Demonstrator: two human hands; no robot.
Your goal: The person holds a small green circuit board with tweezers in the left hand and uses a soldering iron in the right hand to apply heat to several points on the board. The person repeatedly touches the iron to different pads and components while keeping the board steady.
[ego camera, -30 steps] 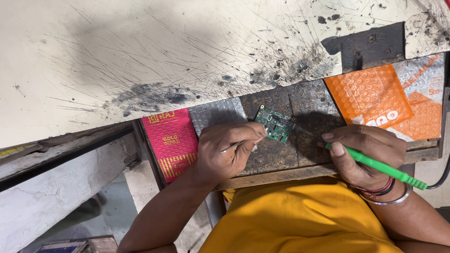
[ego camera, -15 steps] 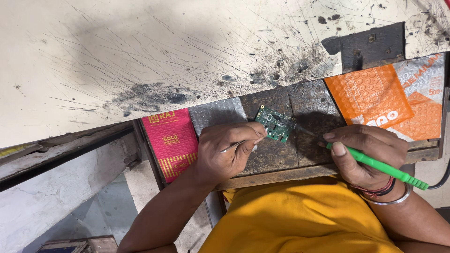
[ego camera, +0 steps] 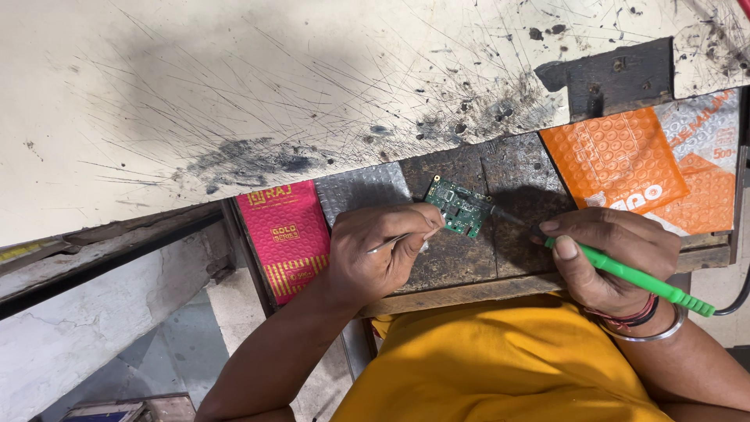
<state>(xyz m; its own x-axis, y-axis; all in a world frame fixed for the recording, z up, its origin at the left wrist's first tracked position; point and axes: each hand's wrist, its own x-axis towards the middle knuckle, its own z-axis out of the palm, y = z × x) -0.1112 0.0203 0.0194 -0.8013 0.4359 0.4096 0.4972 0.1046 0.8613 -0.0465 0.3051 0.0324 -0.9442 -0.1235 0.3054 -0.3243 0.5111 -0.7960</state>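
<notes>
A small green circuit board (ego camera: pixel 460 207) lies flat on a dark, worn wooden slab (ego camera: pixel 516 184) at the near edge of the workbench, just right of the picture's centre. The left hand (ego camera: pixel 375 250) sits at about eight o'clock from the board, its fingers curled in narrow and pinching a thin silvery wire (ego camera: pixel 398 242), with the fingertips touching the board's left edge. The right hand (ego camera: pixel 613 258) lies at about four o'clock from the board, fingers wrapped close around a soldering iron with a green handle (ego camera: pixel 629 273); the handle runs out toward four o'clock past the wrist, and the dark tip points toward ten o'clock and meets the board's right edge. Metal and dark bangles (ego camera: pixel 644 320) circle the right wrist. At nine o'clock from the board, beyond the left hand, a red packet with gold print (ego camera: pixel 285 234) lies against a grey bubble sheet (ego camera: pixel 359 187). At three o'clock from the board, well apart, an orange bubble mailer (ego camera: pixel 617 160) covers the bench. Above all this, from ten to two o'clock, spreads a pale tabletop (ego camera: pixel 234 86), scratched and smudged with black burn marks. A yellow garment (ego camera: pixel 500 367) fills the bottom at six o'clock.
</notes>
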